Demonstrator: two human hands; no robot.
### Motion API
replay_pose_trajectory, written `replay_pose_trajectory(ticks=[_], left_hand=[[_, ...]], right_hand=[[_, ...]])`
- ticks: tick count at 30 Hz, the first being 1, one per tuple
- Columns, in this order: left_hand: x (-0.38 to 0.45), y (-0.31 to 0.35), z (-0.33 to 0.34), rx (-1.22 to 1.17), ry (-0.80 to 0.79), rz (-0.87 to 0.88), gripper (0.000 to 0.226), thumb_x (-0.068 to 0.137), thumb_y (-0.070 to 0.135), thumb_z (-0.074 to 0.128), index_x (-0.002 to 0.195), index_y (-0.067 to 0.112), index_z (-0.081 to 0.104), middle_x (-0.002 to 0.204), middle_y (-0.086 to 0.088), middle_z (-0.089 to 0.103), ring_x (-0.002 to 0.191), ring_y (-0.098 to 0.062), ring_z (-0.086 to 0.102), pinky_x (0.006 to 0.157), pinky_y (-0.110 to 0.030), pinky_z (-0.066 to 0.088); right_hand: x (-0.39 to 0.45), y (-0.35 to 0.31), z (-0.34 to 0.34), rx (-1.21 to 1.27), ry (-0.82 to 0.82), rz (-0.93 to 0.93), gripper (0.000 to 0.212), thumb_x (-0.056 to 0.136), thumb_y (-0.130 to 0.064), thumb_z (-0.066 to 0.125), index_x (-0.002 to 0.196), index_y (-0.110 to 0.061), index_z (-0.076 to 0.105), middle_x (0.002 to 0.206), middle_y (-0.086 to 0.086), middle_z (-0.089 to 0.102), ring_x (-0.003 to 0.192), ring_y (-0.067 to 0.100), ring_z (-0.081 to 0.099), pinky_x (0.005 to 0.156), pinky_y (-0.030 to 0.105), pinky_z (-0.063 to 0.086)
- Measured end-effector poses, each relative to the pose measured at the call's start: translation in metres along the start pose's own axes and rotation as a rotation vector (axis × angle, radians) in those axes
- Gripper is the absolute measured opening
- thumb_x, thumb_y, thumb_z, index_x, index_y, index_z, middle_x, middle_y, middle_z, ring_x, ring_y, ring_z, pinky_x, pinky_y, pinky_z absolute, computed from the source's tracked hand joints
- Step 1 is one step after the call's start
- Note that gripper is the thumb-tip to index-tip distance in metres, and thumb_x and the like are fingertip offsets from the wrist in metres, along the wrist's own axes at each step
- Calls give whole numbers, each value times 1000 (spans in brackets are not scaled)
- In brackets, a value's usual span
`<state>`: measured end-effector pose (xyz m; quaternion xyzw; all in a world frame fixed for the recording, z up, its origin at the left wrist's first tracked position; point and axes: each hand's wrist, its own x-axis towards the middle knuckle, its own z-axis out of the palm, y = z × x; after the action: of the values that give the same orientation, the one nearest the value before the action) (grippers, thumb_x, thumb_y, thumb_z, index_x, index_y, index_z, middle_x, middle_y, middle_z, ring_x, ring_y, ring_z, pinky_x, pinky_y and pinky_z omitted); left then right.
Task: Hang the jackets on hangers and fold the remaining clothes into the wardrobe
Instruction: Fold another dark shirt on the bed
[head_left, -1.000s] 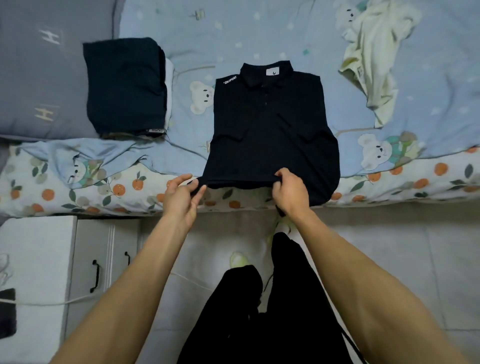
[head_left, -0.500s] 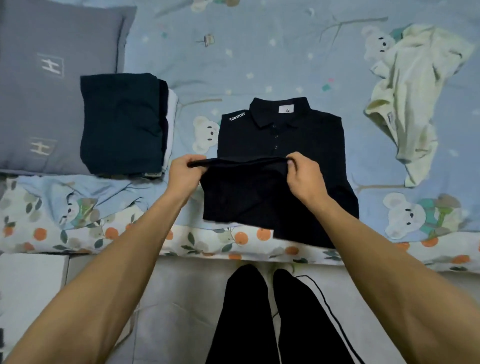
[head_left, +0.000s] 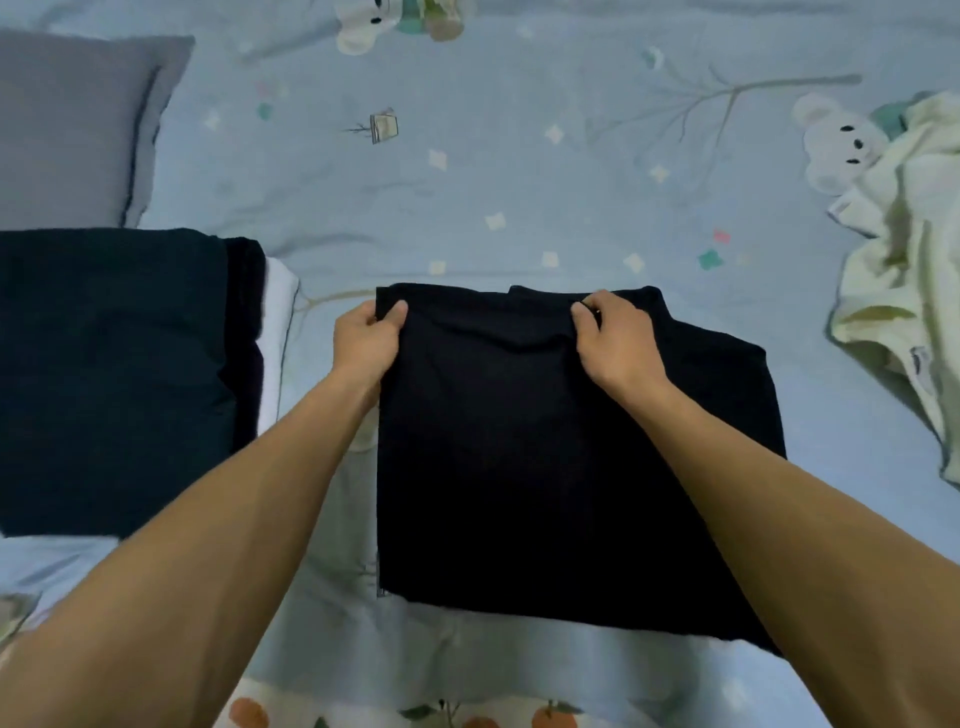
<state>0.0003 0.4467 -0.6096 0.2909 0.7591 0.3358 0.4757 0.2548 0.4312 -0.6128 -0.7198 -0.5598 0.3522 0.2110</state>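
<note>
I see the black knit polo shirt (head_left: 561, 457) doubled flat on the pale blue printed bedsheet (head_left: 467, 182), my left hand (head_left: 366, 340) and right hand (head_left: 615, 345) each pinching its far edge, the fold running crosswise between them.

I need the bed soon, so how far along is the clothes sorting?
Done: a folded stack of dark clothes lies on the bed beside the grey pillow. In hand: the left hand and right hand pinch the black polo shirt at its far edge, folded in half. Left: the cream garment lies crumpled at the right. No wardrobe or hangers are in view.
</note>
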Motion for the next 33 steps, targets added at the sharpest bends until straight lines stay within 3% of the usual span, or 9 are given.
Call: replay_pose_trajectory(ticks=[6,13,16,18,21,25,29,31,33], left_hand=[[42,-48,14,115,116,79,40,87,50,61,82,10,59,78,-1,58,72,-15,54,77,-42,55],[41,-40,19,92,188,129,42,94,41,61,84,0,59,69,-1,53,63,-12,50,64,-26,46],[27,-29,25,324,194,134,27,94,36,61,108,13,57,95,4,61,93,-18,61,77,-30,49],[12,-27,31,552,211,174,55,92,33,61,139,12,41,132,-8,51,125,-28,47,100,-38,43],[-25,-36,42,821,195,351,72,94,32,57,153,11,21,158,-15,21,146,-32,17,119,-44,19],[-71,-59,60,997,-48,602,59,96,28,55,150,14,35,160,-14,21,148,-31,16,122,-46,10],[-88,-76,78,1051,-219,731,48,92,14,57,140,15,52,154,-16,34,143,-33,28,120,-49,19],[-92,-78,88,1048,-243,746,49,88,7,58,137,17,57,152,-17,37,140,-35,32,118,-50,25],[-93,-73,93,1086,-257,755,54,87,5,58,139,18,55,153,-19,36,140,-37,32,118,-50,26]], right_hand=[[34,28,43,-45,45,-5,28,104,-33,44,100,-12,63,87,-2,62,79,15,56,68,30,41],[48,20,43,0,58,1,29,103,-33,45,99,-10,63,88,-1,64,83,17,60,70,28,41],[43,17,38,-73,-1,-4,32,101,-35,48,114,-8,61,108,5,63,100,21,58,79,29,43],[26,14,31,-166,14,-54,36,100,-33,50,124,-7,55,123,9,55,111,25,53,85,32,43],[-21,20,18,-277,-7,-173,44,98,-27,52,136,-4,48,137,14,48,124,29,46,99,39,43],[-79,56,-12,-448,-234,-445,68,93,-50,48,146,-8,43,152,11,40,139,27,37,114,43,35],[-107,98,-38,-736,-615,-637,99,79,-72,48,158,-23,13,164,2,-1,151,21,-2,123,42,2],[-111,115,-50,-763,-547,-655,89,75,-53,70,150,-16,39,158,12,30,146,30,30,118,45,26],[-111,124,-54,-625,-377,-658,60,69,-22,79,125,-9,63,129,15,61,118,34,60,95,48,54]])
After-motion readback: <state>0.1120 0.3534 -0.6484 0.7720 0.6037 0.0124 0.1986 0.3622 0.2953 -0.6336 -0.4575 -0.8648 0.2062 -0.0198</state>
